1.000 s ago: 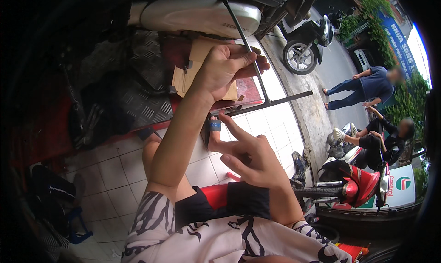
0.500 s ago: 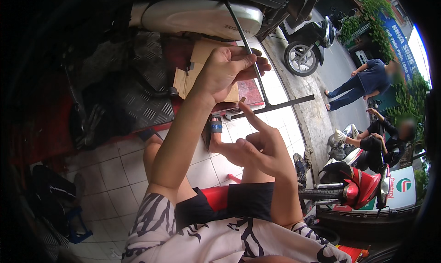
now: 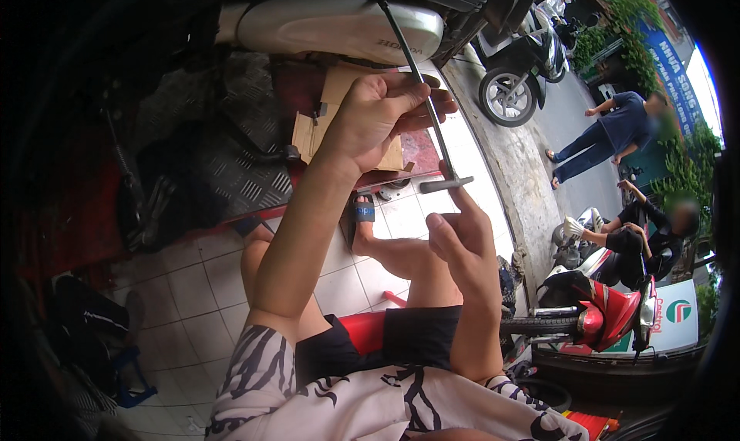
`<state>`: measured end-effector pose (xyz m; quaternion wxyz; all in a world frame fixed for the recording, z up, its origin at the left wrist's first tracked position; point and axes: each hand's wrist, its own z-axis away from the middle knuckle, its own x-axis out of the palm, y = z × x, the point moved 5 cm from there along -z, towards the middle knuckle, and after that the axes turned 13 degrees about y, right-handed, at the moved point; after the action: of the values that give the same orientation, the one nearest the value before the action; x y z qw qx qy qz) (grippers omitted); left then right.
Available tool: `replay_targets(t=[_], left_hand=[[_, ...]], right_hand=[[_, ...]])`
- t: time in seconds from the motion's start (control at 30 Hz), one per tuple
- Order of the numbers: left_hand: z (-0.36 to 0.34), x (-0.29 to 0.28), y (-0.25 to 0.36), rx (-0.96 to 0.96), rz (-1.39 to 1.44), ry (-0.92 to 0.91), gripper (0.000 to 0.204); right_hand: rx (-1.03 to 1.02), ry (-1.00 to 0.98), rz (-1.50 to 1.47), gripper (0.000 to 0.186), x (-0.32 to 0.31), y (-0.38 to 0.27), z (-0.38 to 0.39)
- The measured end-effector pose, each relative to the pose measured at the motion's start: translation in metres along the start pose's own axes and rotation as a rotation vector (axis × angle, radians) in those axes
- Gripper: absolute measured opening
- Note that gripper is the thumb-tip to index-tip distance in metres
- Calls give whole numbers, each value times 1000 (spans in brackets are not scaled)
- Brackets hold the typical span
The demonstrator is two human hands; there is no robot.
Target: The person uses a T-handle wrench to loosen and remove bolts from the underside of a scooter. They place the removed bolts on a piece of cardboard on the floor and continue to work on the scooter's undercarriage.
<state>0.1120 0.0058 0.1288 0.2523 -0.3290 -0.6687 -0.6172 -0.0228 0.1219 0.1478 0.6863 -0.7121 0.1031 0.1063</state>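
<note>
A long T-handle wrench (image 3: 401,38) runs from the underside of the motorbike, past its silver side cover (image 3: 324,28), toward me. My left hand (image 3: 378,117) holds the rod loosely, thumb on the near side and fingers behind. The wrench's crossbar (image 3: 447,185) lies just beyond my right hand (image 3: 466,240). That hand's index finger is stretched up behind the crossbar, with the thumb apart and the other fingers curled. Nothing is gripped in it; whether the index finger touches the bar I cannot tell. The wrench's far end is in shadow.
Flattened cardboard (image 3: 308,136) lies on a red-edged platform with a dark tread plate (image 3: 250,175). White tiles (image 3: 339,287) surround my feet. To the right are a parked black scooter (image 3: 509,94), a red motorbike (image 3: 601,314), a standing person (image 3: 617,129) and a seated person (image 3: 655,233).
The wrench's crossbar has turned and now appears shorter. My right hand has shifted slightly right, its index finger swinging upward. My left hand stays around the rod. A rider has appeared beyond the black scooter.
</note>
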Motion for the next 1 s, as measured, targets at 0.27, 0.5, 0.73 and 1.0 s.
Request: replay_targets(t=[0.27,0.5,0.73,1.0], left_hand=[[1,-4,6,-17,88,30,13],[1,1,3,-29,96,42,14],[1,-2,2,-11,59,27,20],[1,-5,5,-20,97,29,16]], right_hand=[[-194,-305,443,73,14,-19,11],[-399,-109,166,74,10,-38,19],[-102,57,142,69,-3,-20,11],[-79,-161,252,68,6,-12,9]])
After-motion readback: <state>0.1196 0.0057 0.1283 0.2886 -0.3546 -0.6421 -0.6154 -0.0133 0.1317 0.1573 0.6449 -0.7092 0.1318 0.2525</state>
